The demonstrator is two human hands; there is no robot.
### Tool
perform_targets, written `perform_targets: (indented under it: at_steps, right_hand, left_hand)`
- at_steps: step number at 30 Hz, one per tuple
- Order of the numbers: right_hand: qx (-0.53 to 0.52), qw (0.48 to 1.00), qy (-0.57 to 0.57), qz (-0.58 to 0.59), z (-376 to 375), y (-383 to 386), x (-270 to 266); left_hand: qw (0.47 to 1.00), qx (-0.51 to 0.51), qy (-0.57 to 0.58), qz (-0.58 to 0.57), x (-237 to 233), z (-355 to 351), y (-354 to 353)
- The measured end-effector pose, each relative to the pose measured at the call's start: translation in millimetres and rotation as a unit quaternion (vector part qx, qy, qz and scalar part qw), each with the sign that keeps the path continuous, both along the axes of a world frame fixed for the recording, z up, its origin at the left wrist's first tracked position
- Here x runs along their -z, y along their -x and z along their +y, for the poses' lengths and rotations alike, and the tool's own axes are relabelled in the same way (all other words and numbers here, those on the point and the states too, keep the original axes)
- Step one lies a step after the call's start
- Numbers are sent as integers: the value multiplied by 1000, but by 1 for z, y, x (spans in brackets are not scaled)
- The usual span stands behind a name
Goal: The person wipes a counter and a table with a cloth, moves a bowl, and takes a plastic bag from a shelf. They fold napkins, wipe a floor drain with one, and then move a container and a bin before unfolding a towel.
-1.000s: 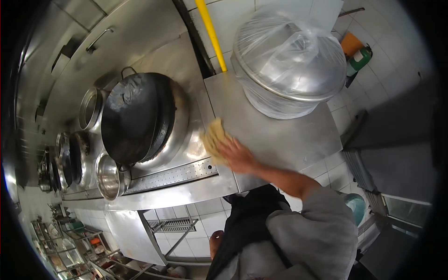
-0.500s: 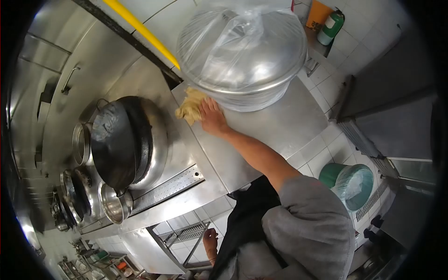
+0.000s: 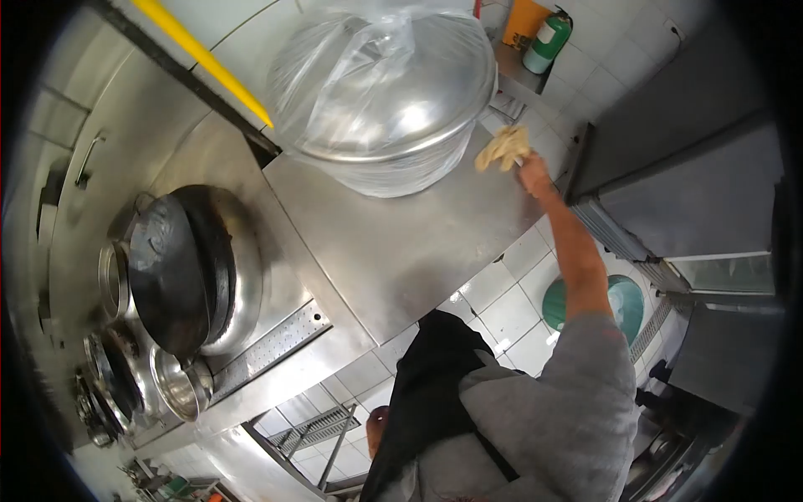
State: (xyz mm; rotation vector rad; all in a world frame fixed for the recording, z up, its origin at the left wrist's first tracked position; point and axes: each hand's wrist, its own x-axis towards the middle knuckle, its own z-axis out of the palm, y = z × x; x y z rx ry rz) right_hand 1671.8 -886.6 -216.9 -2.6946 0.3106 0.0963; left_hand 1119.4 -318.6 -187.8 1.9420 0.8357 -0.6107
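My right hand point(image 3: 534, 174) is closed on a yellowish cloth point(image 3: 503, 149) at the right end of the steel counter point(image 3: 401, 243). Part of the cloth sticks out beyond my fingers, over the counter's far right corner. To the left of the cloth stands a large metal pot point(image 3: 393, 109) with a domed lid, wrapped in clear plastic. My left hand point(image 3: 378, 428) hangs low beside the black apron point(image 3: 427, 376), partly hidden by it and away from the counter. Its fingers do not show clearly.
A blackened wok point(image 3: 171, 272) leans over the stove on the left, beside a metal bowl point(image 3: 181, 383) and other pans. A yellow pole point(image 3: 205, 63) runs behind. A green bin point(image 3: 623, 305) stands on the tiled floor; a green extinguisher point(image 3: 548, 39) is at the back right.
My right hand has swept the cloth from the counter's left side, by the pot, to its right end. The view has shifted, and my left hand is now more covered by the apron.
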Motion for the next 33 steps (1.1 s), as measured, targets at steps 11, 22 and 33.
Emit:
perform_targets:
  at_steps: [11, 22, 33]
  right_hand:
    - [-222, 945, 191, -145, 140, 163, -23]
    - [-629, 764, 31, -144, 497, 343, -41]
    - [-756, 638, 88, -117, 765, 433, -43]
  left_hand:
    - [963, -251, -69, -66, 54, 49, 131]
    - [929, -368, -25, -43, 58, -76, 245]
    - [810, -577, -103, -3, 91, -119, 381]
